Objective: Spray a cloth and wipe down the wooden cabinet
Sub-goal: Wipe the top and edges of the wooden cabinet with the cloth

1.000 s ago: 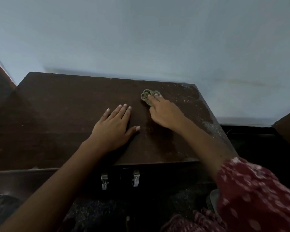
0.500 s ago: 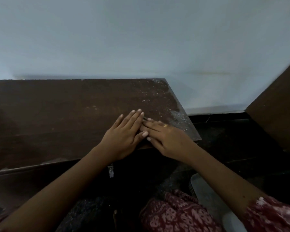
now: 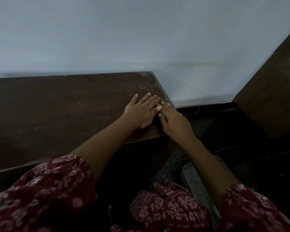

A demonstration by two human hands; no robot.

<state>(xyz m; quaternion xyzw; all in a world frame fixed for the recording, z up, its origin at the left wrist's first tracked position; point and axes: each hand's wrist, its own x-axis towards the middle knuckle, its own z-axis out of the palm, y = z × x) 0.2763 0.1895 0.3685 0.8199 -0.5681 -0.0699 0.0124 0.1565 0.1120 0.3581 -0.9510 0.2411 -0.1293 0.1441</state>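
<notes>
The dark wooden cabinet (image 3: 60,111) fills the left half of the head view, its top seen from above. My left hand (image 3: 141,112) lies flat and open on the top near the right edge, fingers pointing away from me. My right hand (image 3: 174,122) lies beside it at the right front corner, touching the left fingers. Its fingers press down on a small greenish cloth wad (image 3: 162,102), of which only a sliver shows between the fingertips. Pale dust specks (image 3: 141,84) cover the cabinet's back right corner.
A pale blue wall (image 3: 141,39) rises right behind the cabinet. A dark wooden panel (image 3: 274,94) stands at the right. The dark floor (image 3: 224,131) lies between them. A grey flat object (image 3: 196,183) lies by my right forearm, near my patterned red clothing.
Both hands have slid right along the cabinet top, from the middle to the right front corner. The cloth wad, plainly visible before, is now almost hidden under my right fingers.
</notes>
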